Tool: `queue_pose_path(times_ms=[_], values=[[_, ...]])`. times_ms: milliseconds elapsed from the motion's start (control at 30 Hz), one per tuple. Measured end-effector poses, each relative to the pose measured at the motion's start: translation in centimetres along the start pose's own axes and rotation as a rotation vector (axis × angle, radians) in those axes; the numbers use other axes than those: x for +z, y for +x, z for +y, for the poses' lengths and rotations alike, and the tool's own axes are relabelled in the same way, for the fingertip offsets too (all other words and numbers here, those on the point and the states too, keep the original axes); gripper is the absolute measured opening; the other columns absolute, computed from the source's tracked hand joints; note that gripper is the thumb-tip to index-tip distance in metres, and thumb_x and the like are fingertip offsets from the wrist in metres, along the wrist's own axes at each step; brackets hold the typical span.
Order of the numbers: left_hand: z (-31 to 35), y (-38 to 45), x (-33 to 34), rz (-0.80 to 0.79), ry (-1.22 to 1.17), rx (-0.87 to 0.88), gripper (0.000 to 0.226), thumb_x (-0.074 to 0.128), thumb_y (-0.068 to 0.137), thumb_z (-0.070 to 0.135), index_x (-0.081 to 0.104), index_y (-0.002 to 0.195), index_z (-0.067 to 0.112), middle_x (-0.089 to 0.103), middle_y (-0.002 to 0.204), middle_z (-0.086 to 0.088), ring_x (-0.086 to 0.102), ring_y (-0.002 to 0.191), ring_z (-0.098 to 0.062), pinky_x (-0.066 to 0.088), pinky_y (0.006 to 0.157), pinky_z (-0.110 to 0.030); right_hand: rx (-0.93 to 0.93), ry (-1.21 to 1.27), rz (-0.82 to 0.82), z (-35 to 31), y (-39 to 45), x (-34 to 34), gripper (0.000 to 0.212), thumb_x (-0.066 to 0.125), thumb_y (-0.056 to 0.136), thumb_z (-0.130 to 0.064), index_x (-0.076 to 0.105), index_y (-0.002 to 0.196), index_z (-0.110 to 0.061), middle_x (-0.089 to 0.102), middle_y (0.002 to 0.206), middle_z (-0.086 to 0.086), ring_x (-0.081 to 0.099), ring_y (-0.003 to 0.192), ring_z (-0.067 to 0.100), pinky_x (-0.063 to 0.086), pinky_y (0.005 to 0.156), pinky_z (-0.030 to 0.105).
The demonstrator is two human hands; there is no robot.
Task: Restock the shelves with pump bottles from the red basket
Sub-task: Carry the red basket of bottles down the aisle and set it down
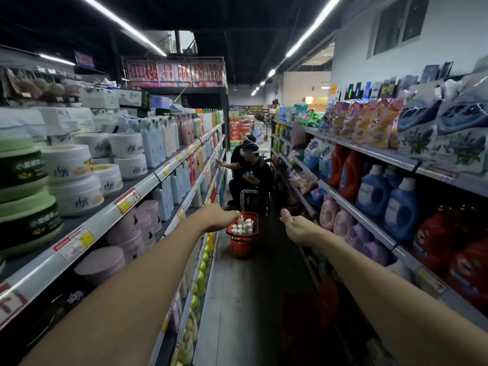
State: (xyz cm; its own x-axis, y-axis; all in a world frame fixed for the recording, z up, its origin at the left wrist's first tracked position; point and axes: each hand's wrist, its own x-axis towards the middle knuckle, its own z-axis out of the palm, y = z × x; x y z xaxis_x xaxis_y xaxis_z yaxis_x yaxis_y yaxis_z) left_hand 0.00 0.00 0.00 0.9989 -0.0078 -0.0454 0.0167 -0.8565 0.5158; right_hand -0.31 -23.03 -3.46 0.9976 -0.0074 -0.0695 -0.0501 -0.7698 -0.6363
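Fingers of both the left hand (pixel 220 217) and right hand (pixel 295 226) stretch forward loosely, holding nothing, apparently reaching for the red plastic basket (pixel 241 243) of white pump bottles (pixel 243 226) parked on the aisle floor ahead.

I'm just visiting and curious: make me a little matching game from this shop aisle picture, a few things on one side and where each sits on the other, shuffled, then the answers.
Things:
1. red basket
2. blue detergent jugs
3. white round tubs
4. left hand

Places:
A. on the left-hand shelves
B. stretched out in the air toward the basket
C. on the aisle floor, holding pump bottles
D. on the right-hand shelves

Pairs: 1-C, 2-D, 3-A, 4-B
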Motion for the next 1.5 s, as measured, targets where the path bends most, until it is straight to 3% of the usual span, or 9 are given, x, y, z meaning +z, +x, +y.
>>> queue_pose_path(times_ms=[300,467,633,733,867,1033,1133,1267,1500], values=[[-0.3,16.1,4.9,-0.010,-0.093,-0.005,0.062,0.052,0.091,0.056,0.056,0.126,0.005,0.056,0.135,-0.019,0.056,0.120,-0.033,0.043,0.089,-0.034,0.004,0.048,-0.031,3.2,13.3,2.4,0.069,0.010,0.105,-0.056,0.043,0.151,-0.018,0.043,0.157,0.012,0.037,0.147,0.029,0.024,0.120,0.041],[2.3,27.3,8.3,-0.038,-0.178,-0.072,0.074,0.054,0.084,0.059,0.059,0.118,-0.006,0.060,0.125,-0.029,0.058,0.115,-0.040,0.047,0.085,-0.036,-0.022,0.139,-0.035,6.3,25.2,1.4,0.067,0.014,0.105,-0.056,0.045,0.150,-0.018,0.045,0.156,0.010,0.038,0.146,0.028,0.026,0.119,0.040],[4.1,36.6,9.1,-0.033,-0.317,-0.129,0.054,0.062,0.090,0.048,0.059,0.118,0.001,0.061,0.111,-0.016,0.053,0.094,-0.023,0.037,0.076,-0.033,0.008,0.385,-0.051,7.3,35.6,-0.1,0.058,0.027,0.107,-0.052,0.043,0.151,-0.018,0.043,0.157,0.007,0.037,0.146,0.026,0.030,0.116,0.038],[3.5,41.4,9.6,-0.027,-0.323,-0.161,0.062,0.065,0.086,0.051,0.057,0.128,0.006,0.060,0.128,-0.011,0.056,0.109,-0.024,0.042,0.083,-0.034,0.053,0.554,-0.065,7.3,41.0,0.3,0.053,0.038,0.106,-0.048,0.043,0.151,-0.022,0.044,0.156,0.004,0.040,0.144,0.025,0.035,0.108,0.039],[1.1,49.1,11.2,-0.072,-0.347,-0.187,0.079,0.066,0.084,0.051,0.041,0.148,0.011,0.038,0.156,-0.008,0.040,0.139,-0.029,0.038,0.110,-0.041,0.125,0.695,-0.096,7.6,48.4,2.6,0.051,0.043,0.105,-0.045,0.043,0.151,-0.022,0.046,0.154,0.003,0.044,0.139,0.024,0.034,0.093,0.034],[-2.3,62.6,14.2,-0.121,-0.344,-0.162,0.035,0.065,0.093,0.030,0.052,0.124,0.020,0.053,0.132,-0.010,0.051,0.116,-0.022,0.043,0.102,-0.035,0.236,0.832,-0.039,9.3,60.4,7.4,0.046,0.044,0.106,-0.039,0.048,0.148,-0.021,0.051,0.147,0.004,0.045,0.108,0.010,0.036,0.090,0.033],[-4.7,72.8,14.5,-0.155,-0.339,-0.146,0.068,0.071,0.087,0.037,0.044,0.143,0.012,0.052,0.135,-0.009,0.054,0.119,-0.025,0.048,0.091,-0.033,0.306,0.905,0.008,9.7,69.9,11.4,0.043,0.045,0.105,-0.039,0.051,0.145,-0.023,0.058,0.138,-0.001,0.050,0.103,0.007,0.039,0.092,0.031],[-8.4,86.6,14.5,-0.188,-0.290,-0.185,0.076,0.071,0.086,0.042,0.038,0.150,0.017,0.045,0.150,-0.009,0.048,0.132,-0.028,0.043,0.107,-0.042,0.454,0.997,0.023,8.6,82.7,16.1,0.041,0.047,0.105,-0.036,0.053,0.144,-0.024,0.054,0.093,-0.016,0.050,0.080,0.001,0.041,0.089,0.036],[-14.1,106.8,15.3,-0.267,-0.241,-0.206,0.074,0.073,0.086,0.039,0.040,0.149,0.019,0.044,0.150,-0.011,0.051,0.130,-0.028,0.045,0.107,-0.045,0.523,1.018,-0.042,7.7,101.0,21.6,0.034,0.048,0.102,-0.040,0.068,0.126,-0.025,0.075,0.113,0.001,0.073,0.102,0.017,0.058,0.090,0.040]])
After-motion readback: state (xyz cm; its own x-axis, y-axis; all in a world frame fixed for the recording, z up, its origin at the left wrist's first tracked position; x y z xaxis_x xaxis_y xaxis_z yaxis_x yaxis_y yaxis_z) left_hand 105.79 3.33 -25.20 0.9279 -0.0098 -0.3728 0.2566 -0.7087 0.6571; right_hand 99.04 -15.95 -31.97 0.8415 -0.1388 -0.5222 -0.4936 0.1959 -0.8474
